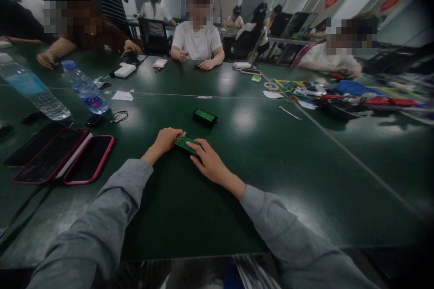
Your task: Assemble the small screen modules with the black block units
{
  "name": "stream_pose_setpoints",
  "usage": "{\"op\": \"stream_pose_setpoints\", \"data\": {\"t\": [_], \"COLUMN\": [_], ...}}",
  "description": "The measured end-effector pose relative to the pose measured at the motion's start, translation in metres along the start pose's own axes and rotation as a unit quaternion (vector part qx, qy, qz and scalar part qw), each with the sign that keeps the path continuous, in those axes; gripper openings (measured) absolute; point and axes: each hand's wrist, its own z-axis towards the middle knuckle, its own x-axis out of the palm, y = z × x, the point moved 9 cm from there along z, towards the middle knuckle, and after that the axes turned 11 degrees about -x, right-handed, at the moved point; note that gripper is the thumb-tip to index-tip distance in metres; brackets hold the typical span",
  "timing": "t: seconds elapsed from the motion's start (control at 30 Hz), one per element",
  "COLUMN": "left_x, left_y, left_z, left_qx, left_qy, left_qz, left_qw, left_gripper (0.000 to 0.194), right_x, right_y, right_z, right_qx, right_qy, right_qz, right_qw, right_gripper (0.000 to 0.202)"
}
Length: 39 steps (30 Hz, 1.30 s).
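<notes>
Both hands meet on a small green circuit board (185, 143) lying on the near desk (271, 167), the left hand (166, 139) curled at its left end, the right hand (208, 162) spread flat on top.

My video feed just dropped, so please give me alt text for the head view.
Both bare hands, left hand and right hand, rest on a small green circuit board lying on a dark green table. A second small black block with a green top sits just beyond. Two pink-edged phones and clear plastic water bottles lie left; other people sit across.
</notes>
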Motion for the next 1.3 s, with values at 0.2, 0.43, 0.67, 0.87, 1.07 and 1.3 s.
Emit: {"op": "stream_pose_setpoints", "data": {"t": [0.2, 0.43, 0.67, 0.87, 1.07, 1.3], "left_x": [-0.0006, -0.0004, 0.0047, 0.0036, 0.0057, 0.0078], "left_y": [-0.0001, 0.0002, 0.0043, 0.0035, 0.0050, 0.0063], "left_z": [-0.0003, -0.0002, 0.0029, 0.0028, 0.0041, 0.0052], "left_qx": [-0.003, 0.003, -0.005, -0.002, 0.002, 0.002], "left_qy": [0.003, -0.003, -0.015, -0.022, -0.025, -0.032], "left_qz": [-0.001, -0.002, 0.012, 0.003, 0.006, 0.006], "left_qw": [1.000, 1.000, 1.000, 1.000, 1.000, 0.999], "left_gripper": [0.050, 0.050, 0.051, 0.051, 0.052, 0.053], "right_x": [0.0007, -0.0012, 0.0011, 0.0016, 0.0015, 0.0019], "right_y": [-0.0005, 0.0007, 0.0004, 0.0001, 0.0001, -0.0003], "right_z": [-0.0003, 0.0000, 0.0007, 0.0005, 0.0006, 0.0004], "right_qx": [0.000, 0.009, -0.002, -0.001, -0.001, -0.002], "right_qy": [-0.005, 0.003, -0.005, -0.001, -0.001, -0.005], "right_qz": [0.003, 0.000, -0.003, -0.006, -0.003, 0.002], "right_qw": [1.000, 1.000, 1.000, 1.000, 1.000, 1.000], "right_gripper": [0.049, 0.048, 0.047, 0.048, 0.047, 0.048]}}
